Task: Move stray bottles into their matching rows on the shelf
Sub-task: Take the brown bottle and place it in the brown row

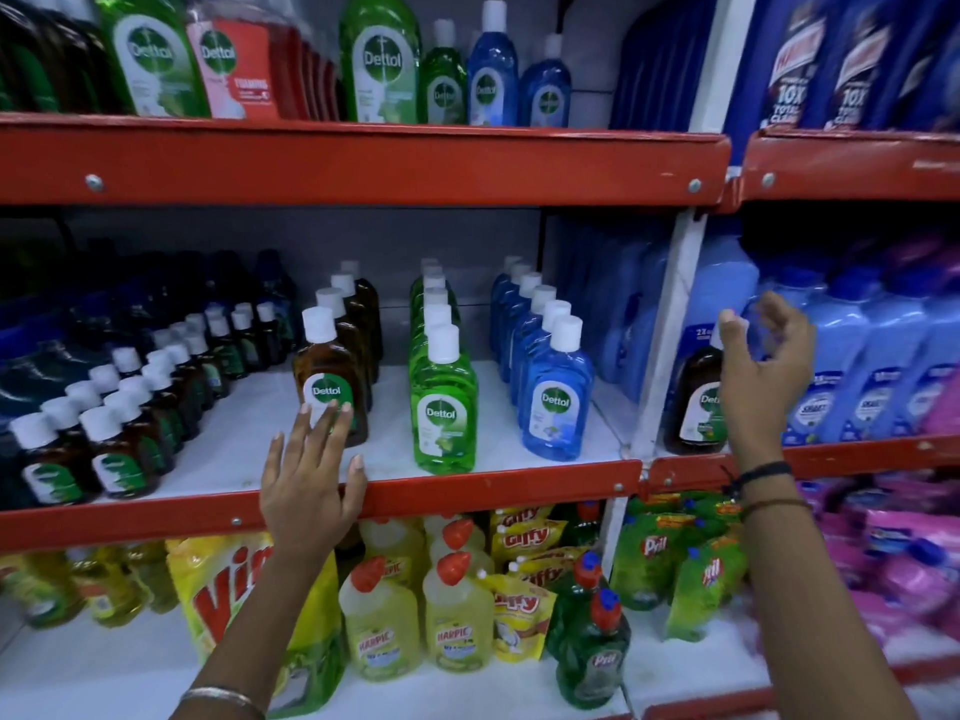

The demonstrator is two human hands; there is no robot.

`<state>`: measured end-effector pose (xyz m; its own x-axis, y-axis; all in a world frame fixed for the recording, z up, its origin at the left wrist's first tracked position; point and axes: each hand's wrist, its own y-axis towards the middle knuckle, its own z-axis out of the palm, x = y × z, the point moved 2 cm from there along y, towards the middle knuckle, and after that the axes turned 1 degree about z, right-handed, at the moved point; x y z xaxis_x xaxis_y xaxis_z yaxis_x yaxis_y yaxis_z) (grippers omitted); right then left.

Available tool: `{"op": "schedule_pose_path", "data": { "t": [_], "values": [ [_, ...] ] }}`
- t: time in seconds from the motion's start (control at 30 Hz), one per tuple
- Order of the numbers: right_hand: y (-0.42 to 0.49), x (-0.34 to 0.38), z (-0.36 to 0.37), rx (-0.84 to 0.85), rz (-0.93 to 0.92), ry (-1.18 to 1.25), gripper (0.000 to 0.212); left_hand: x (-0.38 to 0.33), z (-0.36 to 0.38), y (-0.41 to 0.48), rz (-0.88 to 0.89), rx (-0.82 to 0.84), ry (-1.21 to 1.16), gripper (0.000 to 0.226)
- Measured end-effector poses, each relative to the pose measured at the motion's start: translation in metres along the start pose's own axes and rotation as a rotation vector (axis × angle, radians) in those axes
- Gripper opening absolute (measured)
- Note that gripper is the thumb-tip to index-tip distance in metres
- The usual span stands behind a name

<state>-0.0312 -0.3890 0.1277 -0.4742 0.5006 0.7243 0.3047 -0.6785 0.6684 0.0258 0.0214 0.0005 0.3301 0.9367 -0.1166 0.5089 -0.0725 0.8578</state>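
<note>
On the middle shelf (467, 483) stand rows of Dettol bottles: a brown row (332, 379), a green row (444, 402) and a blue row (556, 392). My left hand (311, 475) is open, its fingertips resting on the label of the front brown bottle. A stray brown Dettol bottle (696, 402) stands in the right bay, in front of pale blue bottles. My right hand (763, 366) hovers beside it with fingers spread, fingertips at its white cap, not closed on it.
Small dark Dettol bottles (109, 439) fill the shelf's left part. Large pale blue bottles (857, 371) crowd the right bay behind a white upright post (670, 324). Above is a red shelf with bigger Dettol bottles (379, 59); below are yellow Harpic bottles (457, 610) and green Pril bottles.
</note>
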Motion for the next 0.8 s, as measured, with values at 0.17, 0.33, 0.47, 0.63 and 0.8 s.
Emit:
{"op": "schedule_pose_path", "data": {
  "t": [0.17,0.33,0.47,0.63,0.8],
  "values": [
    [0.022,-0.03,-0.003,0.311,0.169,-0.184,0.052,0.0,0.0,0.0,0.003,-0.003,0.012,0.053],
    [0.034,-0.038,-0.009,0.316,0.205,-0.13,0.047,-0.001,-0.001,-0.001,0.001,-0.014,0.019,0.053],
    [0.032,-0.031,-0.015,0.242,0.201,-0.065,0.045,-0.001,-0.001,-0.001,0.006,-0.016,0.015,0.053],
    [0.023,0.004,-0.018,0.108,0.136,-0.002,0.041,-0.001,-0.001,-0.001,0.0,0.012,0.002,0.054],
    [0.005,0.044,-0.014,0.113,0.081,-0.032,0.041,-0.001,-0.004,-0.001,-0.016,0.055,-0.021,0.056]
  ]
}}
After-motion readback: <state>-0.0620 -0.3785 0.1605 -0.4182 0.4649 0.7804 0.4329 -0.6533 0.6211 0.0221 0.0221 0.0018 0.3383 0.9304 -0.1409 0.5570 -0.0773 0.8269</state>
